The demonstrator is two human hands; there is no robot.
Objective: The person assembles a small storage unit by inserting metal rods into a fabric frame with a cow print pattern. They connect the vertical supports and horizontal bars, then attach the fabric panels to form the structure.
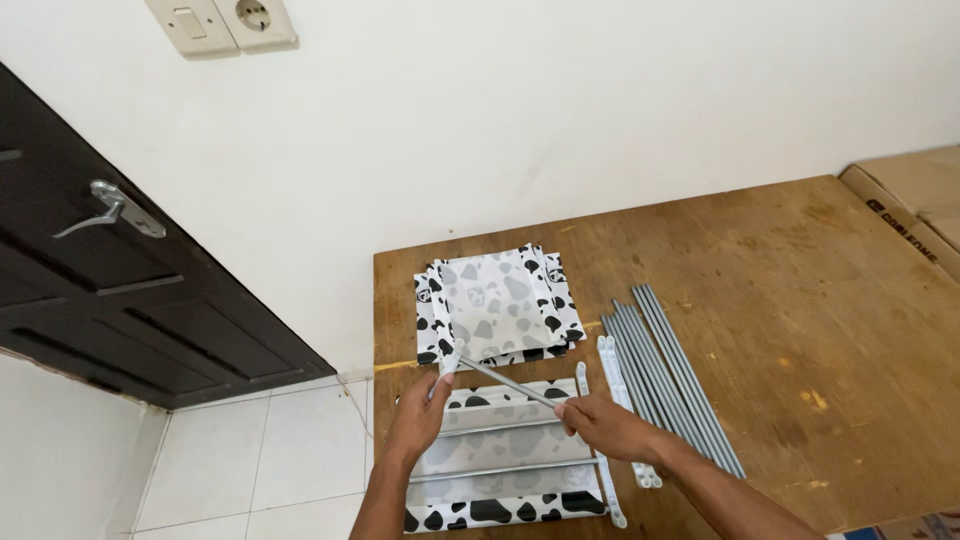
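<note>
My left hand (420, 412) pinches the corner of a white fabric panel with black cow spots (497, 303), at the near edge of a folded stack of such panels. My right hand (607, 425) grips a thin grey metal rod (505, 382) by its near end; the rod slants up-left to the corner held by my left hand. Below both hands lies another cow-print panel (500, 470) with two rods across it, flat on the wooden table (800, 300).
A bundle of several grey metal rods (668, 375) lies to the right of my right hand, with white plastic strips (620, 400) beside it. A cardboard box (915, 205) sits at the table's far right. A dark door (120, 290) and tiled floor are left.
</note>
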